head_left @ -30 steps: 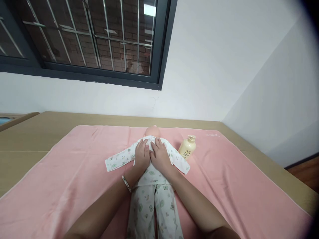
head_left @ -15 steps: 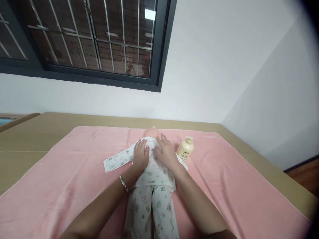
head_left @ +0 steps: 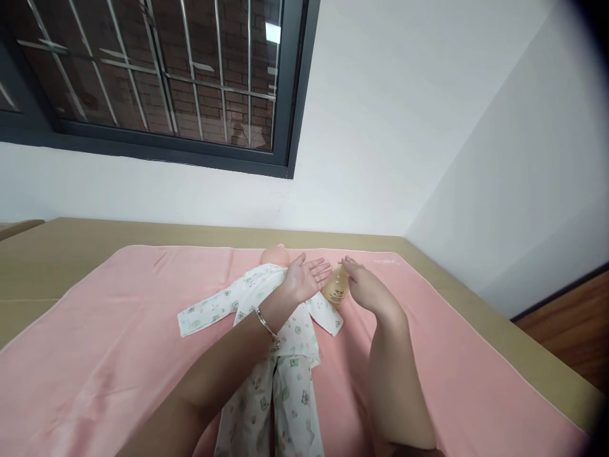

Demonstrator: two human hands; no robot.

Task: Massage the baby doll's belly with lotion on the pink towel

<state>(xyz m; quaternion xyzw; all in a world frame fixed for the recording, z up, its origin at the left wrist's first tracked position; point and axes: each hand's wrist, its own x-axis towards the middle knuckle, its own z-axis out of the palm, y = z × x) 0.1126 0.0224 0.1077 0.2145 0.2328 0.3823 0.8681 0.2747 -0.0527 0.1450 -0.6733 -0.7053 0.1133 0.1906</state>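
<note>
Head view: two bare hands meet at a lotion bottle beside a dressed baby doll.

With the doll (head_left: 280, 317) as landmark, it lies on its back on a pink towel (head_left: 95, 355), head toward the wall, in a printed white suit with sleeves spread out. The cream lotion bottle (head_left: 335, 289) stands just beside the doll's shoulder, on the wall's corner side. The right hand (head_left: 366, 289) arches over the bottle's top, fingers curled down onto what seems the pump (the contact itself is hidden, so whether it grips or only presses cannot be told). The left hand (head_left: 304, 279), bracelet at the wrist, hovers above the doll's chest, palm up and fingers spread flat, held next to the bottle as if to catch lotion.
</note>
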